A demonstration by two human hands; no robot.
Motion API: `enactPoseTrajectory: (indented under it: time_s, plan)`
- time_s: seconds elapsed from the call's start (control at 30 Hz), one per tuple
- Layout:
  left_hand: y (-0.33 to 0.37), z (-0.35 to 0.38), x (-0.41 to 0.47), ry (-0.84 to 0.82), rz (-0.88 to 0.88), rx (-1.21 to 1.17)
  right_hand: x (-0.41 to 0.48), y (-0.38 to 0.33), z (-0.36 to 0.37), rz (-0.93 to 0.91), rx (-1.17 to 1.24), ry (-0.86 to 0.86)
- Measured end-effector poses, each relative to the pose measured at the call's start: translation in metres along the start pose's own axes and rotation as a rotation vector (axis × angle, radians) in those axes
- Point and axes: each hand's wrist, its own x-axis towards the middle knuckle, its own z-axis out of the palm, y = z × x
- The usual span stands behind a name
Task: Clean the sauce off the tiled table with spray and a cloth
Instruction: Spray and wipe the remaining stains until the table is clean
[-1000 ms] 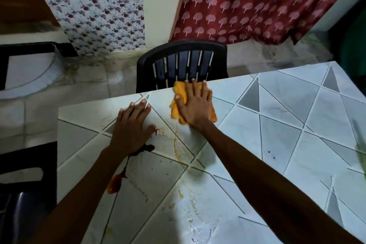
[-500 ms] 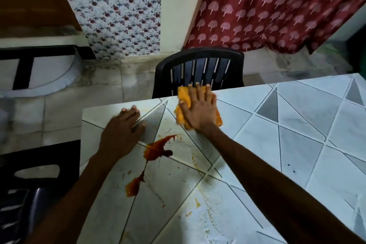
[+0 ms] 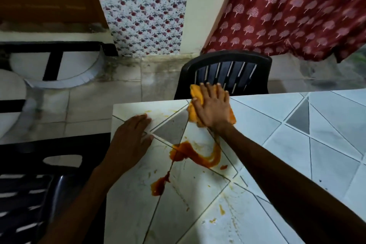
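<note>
My right hand (image 3: 213, 108) presses flat, fingers spread, on an orange cloth (image 3: 196, 97) at the far edge of the tiled table (image 3: 277, 144). Near the table's left corner my left hand (image 3: 131, 138) rests flat on the tiles with straight fingers. Between my two arms lies a thick red-orange sauce smear (image 3: 190, 154), and a second blob (image 3: 159, 185) trails from it toward me. Yellowish streaks and small drips mark the tiles around them. No spray bottle is in view.
A black plastic chair (image 3: 227, 71) stands just behind the table's far edge, right beyond the cloth. Another dark chair (image 3: 25, 190) sits at the left side of the table. Tiled floor, patterned curtains and a wall lie beyond.
The view has shifted left, so the table sits further right in frame. My left hand slid left off the sauce, uncovering the smear. My right hand stays pressed on the cloth at the far edge.
</note>
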Motion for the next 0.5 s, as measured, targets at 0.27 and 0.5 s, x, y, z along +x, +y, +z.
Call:
enactPoseTrajectory:
  time_s: [0.27,0.5]
  plan:
    - [-0.009,0.015,-0.040,-0.034,-0.049,0.037,-0.138,0.010,0.019,-0.676,-0.128,-0.085]
    - [-0.003,0.031,-0.046,-0.017,-0.053,0.184,-0.085,0.041,0.006,-0.266,-0.058,-0.072]
